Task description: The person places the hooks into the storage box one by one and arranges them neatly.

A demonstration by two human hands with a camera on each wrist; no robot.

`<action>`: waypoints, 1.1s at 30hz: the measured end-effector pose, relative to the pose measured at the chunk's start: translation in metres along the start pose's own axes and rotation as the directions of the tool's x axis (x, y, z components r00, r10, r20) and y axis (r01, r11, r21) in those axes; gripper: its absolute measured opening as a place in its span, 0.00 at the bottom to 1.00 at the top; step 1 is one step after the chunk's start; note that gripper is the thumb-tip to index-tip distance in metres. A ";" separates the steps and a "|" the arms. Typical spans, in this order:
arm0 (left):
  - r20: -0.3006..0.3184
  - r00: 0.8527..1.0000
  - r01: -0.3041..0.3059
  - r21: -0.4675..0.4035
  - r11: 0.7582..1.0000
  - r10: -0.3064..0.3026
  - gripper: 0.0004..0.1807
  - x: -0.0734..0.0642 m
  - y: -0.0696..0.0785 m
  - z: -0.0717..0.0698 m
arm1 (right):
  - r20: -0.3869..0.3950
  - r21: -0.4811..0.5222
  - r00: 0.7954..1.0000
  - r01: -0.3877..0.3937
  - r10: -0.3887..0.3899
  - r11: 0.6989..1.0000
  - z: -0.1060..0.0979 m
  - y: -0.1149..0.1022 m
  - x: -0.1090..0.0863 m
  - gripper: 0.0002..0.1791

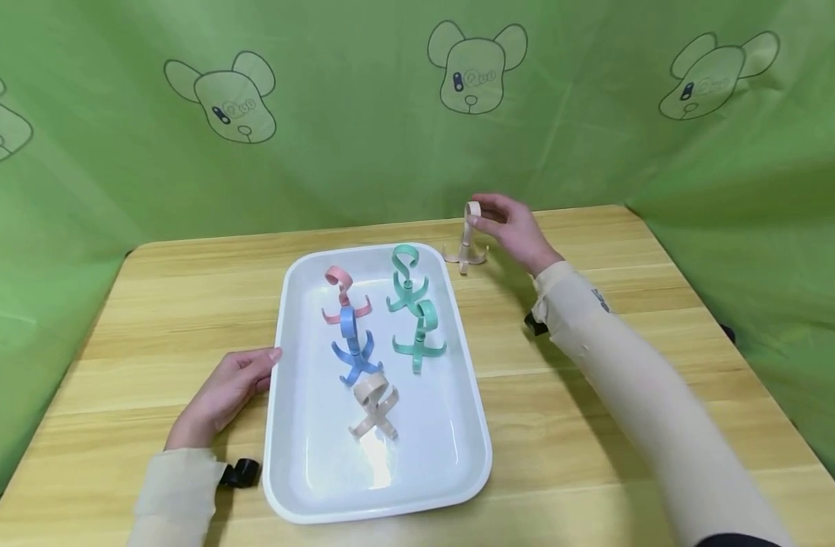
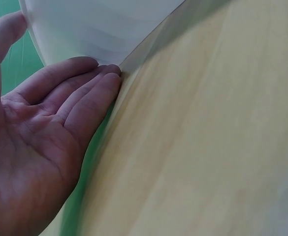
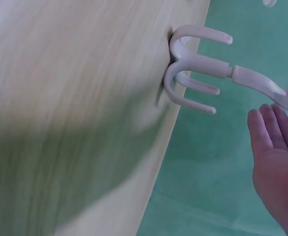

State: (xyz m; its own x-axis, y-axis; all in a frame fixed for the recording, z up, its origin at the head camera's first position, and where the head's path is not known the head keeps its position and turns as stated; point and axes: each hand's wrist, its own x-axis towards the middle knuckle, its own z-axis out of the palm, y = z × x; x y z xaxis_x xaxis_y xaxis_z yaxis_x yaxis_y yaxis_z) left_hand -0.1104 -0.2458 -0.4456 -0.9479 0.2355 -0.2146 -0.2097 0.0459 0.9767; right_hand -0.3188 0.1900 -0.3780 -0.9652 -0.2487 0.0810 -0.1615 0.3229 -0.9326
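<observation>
My right hand [image 1: 516,228] pinches the curled top of a beige swivel hook hanger [image 1: 464,247] just right of the tray's far end. That hanger stands upright with its upturned prongs down at the wood; the right wrist view shows its prongs [image 3: 198,64] from the side. My left hand [image 1: 235,391] touches the left wall of a white tray [image 1: 321,479], fingers [image 2: 92,101] straight against the outside, thumb at the rim. In the tray are a pink hanger [image 1: 345,296], a blue hanger [image 1: 354,353], another beige hanger [image 1: 374,406], a green hanger [image 1: 406,289] and a second green hanger [image 1: 419,346].
The tray lies on a wooden table [image 1: 595,365]. Green curtains [image 1: 362,152] with printed bear heads rise behind the table's far edge and along the sides. Small black devices [image 1: 241,473] sit at both wrists.
</observation>
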 end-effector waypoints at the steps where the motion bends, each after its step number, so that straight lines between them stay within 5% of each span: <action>1: -0.001 1.000 -0.001 -0.001 1.000 0.001 0.28 0.000 0.001 0.000 | 0.003 0.003 1.000 -0.007 0.007 1.000 0.000 0.000 0.001 0.31; 18: -0.001 1.000 -0.020 -0.039 0.999 0.020 0.27 0.001 -0.001 0.000 | -0.015 0.074 1.000 -0.002 0.003 0.997 0.001 0.001 -0.001 0.27; 33: 0.009 1.000 -0.003 -0.005 1.000 0.003 0.28 0.001 0.000 -0.001 | -0.068 0.062 0.997 0.042 -0.038 0.997 -0.012 -0.017 -0.029 0.27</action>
State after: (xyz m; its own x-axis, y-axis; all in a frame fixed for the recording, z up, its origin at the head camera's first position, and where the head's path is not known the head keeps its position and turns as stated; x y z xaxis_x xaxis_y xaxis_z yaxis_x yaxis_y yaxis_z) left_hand -0.1119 -0.2463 -0.4460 -0.9463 0.2439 -0.2120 -0.2085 0.0402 0.9772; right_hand -0.2904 0.2028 -0.3606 -0.9702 -0.1978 0.1402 -0.1890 0.2548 -0.9484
